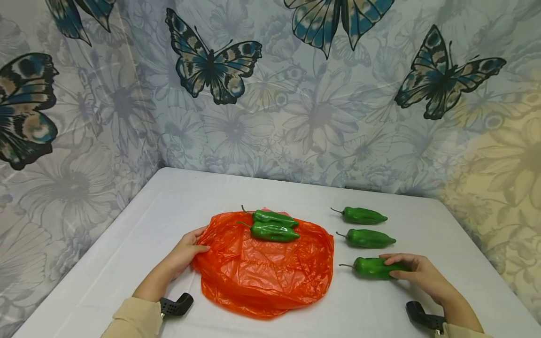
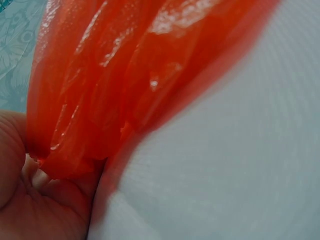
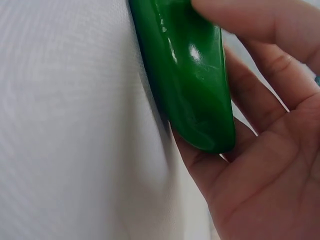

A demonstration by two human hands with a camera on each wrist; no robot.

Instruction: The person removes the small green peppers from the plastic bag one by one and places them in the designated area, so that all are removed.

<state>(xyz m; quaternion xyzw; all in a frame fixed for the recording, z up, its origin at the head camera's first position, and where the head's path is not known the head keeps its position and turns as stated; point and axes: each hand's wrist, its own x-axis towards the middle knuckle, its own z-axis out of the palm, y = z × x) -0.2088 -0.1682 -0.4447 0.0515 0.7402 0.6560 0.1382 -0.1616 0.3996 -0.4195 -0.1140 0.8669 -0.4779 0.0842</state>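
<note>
closest to me are my beige sleeves (image 1: 135, 320), with a black device (image 1: 177, 307) at each wrist. a little further, the nearest pepper (image 1: 369, 268) lies on the white table (image 1: 169, 202), to the right of the red bag (image 1: 266, 281), its stem pointing toward the bag. in my judgement, the step in hand is taking hold of this pepper, and the next move calls for a gentle lift, without pressing the smooth skin too much, while the bag is kept steady on the other side.

my right grip (image 1: 416, 272) is narrow around the tip end of this pepper: the thumb is on the near side, the fingers on the far side. the pepper seems to rest on the table, not raised. my left grip (image 1: 186, 251) pinches the left edge of the bag, with the thin plastic gathered between thumb and fingers.

farther, on the back part of the bag, two peppers (image 1: 274, 232) lie side by side, stems to the left, perhaps touching. to the right of the bag, a middle pepper (image 1: 372, 239) and then a far pepper (image 1: 364, 216) lie apart, in a row. behind the table stands the wall (image 1: 338, 141), printed with butterflies (image 1: 210, 70).
</note>
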